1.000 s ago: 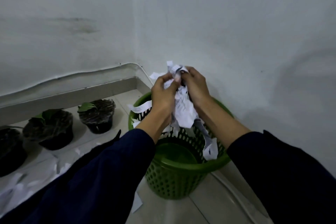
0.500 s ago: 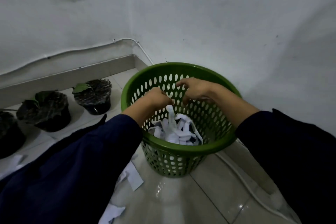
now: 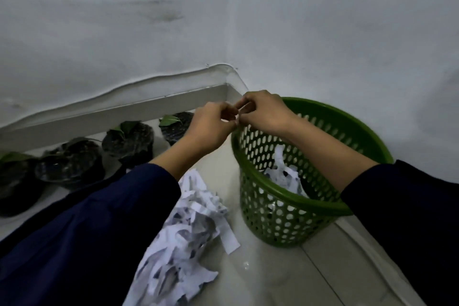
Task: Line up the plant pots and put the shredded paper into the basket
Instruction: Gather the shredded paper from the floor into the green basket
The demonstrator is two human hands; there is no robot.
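Two hands meet above the green basket's (image 3: 293,202) far rim; left hand (image 3: 211,129) and right hand (image 3: 264,113) pinch one paper scrap (image 3: 238,119); shredded paper pile (image 3: 188,233) lies on the floor below the left forearm.

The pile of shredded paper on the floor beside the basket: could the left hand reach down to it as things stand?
Probably yes. The left hand is above the pile of shredded paper, with nothing between them, though its fingers seem busy with a small strip.
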